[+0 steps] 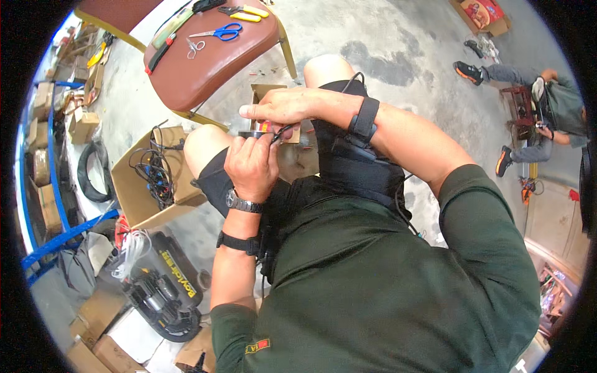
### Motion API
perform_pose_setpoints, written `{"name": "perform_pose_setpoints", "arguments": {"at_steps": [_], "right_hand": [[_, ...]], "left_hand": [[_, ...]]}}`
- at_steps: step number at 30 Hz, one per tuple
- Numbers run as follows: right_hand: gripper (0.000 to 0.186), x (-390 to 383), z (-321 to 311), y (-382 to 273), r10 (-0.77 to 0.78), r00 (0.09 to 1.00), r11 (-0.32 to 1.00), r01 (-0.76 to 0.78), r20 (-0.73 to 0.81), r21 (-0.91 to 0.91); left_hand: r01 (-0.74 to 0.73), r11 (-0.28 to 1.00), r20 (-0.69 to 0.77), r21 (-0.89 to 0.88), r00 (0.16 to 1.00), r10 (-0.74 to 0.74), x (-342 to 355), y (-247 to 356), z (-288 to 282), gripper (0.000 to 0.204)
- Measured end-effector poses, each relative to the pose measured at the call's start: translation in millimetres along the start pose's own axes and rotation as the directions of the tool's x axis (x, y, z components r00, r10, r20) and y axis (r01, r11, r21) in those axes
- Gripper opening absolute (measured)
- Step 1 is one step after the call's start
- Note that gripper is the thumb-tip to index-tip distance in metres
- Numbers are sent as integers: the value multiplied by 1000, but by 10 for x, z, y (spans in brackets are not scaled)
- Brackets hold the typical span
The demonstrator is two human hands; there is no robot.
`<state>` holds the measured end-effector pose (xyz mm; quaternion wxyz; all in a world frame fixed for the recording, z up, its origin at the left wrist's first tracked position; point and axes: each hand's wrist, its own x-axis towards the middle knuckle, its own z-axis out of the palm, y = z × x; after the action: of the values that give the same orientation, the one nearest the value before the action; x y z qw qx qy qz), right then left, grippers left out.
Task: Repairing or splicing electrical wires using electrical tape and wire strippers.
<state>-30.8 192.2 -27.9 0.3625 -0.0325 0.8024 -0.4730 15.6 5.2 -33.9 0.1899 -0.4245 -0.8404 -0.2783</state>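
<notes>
Between my knees, my two hands meet over a thin black cable (283, 132). My left hand (250, 165) is closed, its fingers pinching near one end of the cable. My right hand (283, 107) lies above it, with one digit stretched to the left and the others curled down around the cable, partly hidden. Just beyond my left fingers is a dark, flat, round-edged thing (251, 133), possibly a tape roll, mostly covered by my hands. Behind my hands a small open cardboard box (261, 93) stands on the floor, with something red and yellow showing.
Ahead, a brown chair seat (208, 68) holds blue-handled scissors (219, 32), small scissors (195, 48), yellow-handled pliers (245, 13) and a red-and-black cutter (160, 54). A carton (138, 198) of tangled cables is left; a black machine (163, 301) sits behind it. Another person (556, 105) sits at right.
</notes>
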Motion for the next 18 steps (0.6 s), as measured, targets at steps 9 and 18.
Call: {"name": "perform_pose_setpoints", "arguments": {"at_steps": [9,18], "right_hand": [[66,50,31,93,-133,984,951,93,-120,-294],[18,-698,265,74,-615,634,778,586,-469,-227]], "left_hand": [[144,989,55,-44,988,-142,63,28,40,12],[346,917,222,-198,927,-301,58,-159,-32,12]]}}
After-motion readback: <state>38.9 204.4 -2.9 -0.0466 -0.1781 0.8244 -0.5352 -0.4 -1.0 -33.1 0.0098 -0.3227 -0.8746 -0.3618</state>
